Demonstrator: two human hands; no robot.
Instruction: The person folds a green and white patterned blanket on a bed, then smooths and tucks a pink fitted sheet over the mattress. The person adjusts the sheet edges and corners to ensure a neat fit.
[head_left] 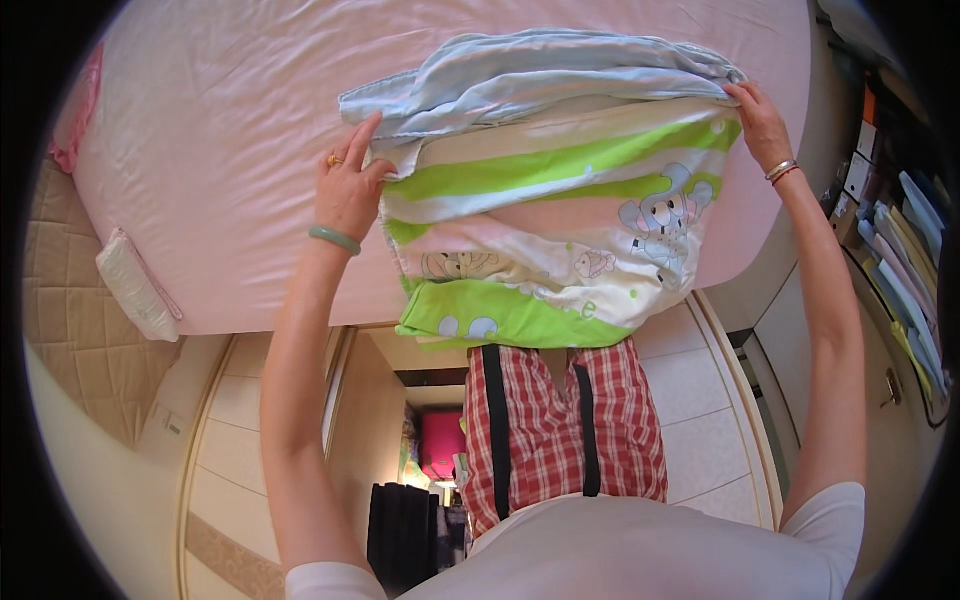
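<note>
A child's cartoon-print cloth (560,220) with green, white and pink bands lies over the bed's near edge, and its lower end hangs toward me. Along its far side a light blue layer (550,80) is bunched in folds. My left hand (348,185) is at the far left corner, thumb on the white edge and index finger stretched toward the blue part; its other fingers are partly hidden. At the far right corner, my right hand (760,125) pinches the edge where the blue and printed layers meet.
The bed has a pink sheet (220,150). A folded white item (138,285) and a beige quilted cover (80,300) are at the left. Hanging clothes (905,270) stand at the right. Below are an open cabinet with a pink box (442,443) and a tiled floor (690,400).
</note>
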